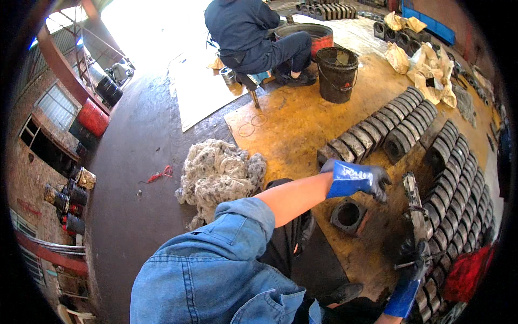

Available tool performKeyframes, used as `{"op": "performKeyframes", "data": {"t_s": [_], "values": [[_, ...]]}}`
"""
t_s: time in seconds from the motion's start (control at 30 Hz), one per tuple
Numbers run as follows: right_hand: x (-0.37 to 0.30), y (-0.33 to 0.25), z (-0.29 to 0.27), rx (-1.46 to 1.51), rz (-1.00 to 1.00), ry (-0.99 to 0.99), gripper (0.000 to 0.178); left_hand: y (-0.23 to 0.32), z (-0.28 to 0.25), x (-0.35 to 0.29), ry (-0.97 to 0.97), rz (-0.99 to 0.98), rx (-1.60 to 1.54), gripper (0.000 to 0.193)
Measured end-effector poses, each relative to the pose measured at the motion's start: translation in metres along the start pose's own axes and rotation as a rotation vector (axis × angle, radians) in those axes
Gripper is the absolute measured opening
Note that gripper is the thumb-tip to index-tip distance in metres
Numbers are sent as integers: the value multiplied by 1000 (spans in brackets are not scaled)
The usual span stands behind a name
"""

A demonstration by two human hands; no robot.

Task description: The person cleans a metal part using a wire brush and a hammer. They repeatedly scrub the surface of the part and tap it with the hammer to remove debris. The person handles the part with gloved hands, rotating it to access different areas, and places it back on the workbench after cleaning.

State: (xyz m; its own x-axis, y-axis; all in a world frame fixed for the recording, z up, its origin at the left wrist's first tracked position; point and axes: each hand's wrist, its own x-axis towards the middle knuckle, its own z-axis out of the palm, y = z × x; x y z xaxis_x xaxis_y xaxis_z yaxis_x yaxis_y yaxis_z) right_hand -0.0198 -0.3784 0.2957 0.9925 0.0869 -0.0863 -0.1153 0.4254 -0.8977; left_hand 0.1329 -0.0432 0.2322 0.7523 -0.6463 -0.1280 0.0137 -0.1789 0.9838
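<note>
My left hand [375,183], in a blue glove with dark fingers, reaches out to the right above the floor. Its fingers are apart and slightly bent, with nothing seen in them. Just below it, a square metal block with a round bore [348,215] rests on the oily yellow sheet. At the lower right my right hand [414,259], gloved the same way, closes around a thin metal rod [402,265]. Directly beyond that hand stands a long, worn grey bar [415,208], tilted beside the stacked blocks; whether the hand touches it is hard to tell.
Rows of dark metal blocks [456,210] line the right side, with more rows [377,127] ahead. A heap of grey rag fibre [221,175] lies left of my knees. Farther off are a black bucket [337,75] and a seated co-worker [243,35] beside a red tub [322,46].
</note>
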Motion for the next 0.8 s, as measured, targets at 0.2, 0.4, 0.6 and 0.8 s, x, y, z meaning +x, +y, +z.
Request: {"op": "performKeyframes", "data": {"t_s": [0.2, 0.4, 0.6, 0.8], "values": [[-2, 12, -30, -138, 54, 202, 42, 89, 54, -28, -86, 26, 210, 60], [5, 16, 13, -225, 47, 120, 37, 99, 50, -38, 198, -189, 767, 30], [3, 33, 8, -182, 40, 87, 36, 92, 62, -48, 302, -49, 702, 24], [0, 32, -23, -264, 81, 162, 34, 77, 72, -61, 374, 322, 491, 21]]}}
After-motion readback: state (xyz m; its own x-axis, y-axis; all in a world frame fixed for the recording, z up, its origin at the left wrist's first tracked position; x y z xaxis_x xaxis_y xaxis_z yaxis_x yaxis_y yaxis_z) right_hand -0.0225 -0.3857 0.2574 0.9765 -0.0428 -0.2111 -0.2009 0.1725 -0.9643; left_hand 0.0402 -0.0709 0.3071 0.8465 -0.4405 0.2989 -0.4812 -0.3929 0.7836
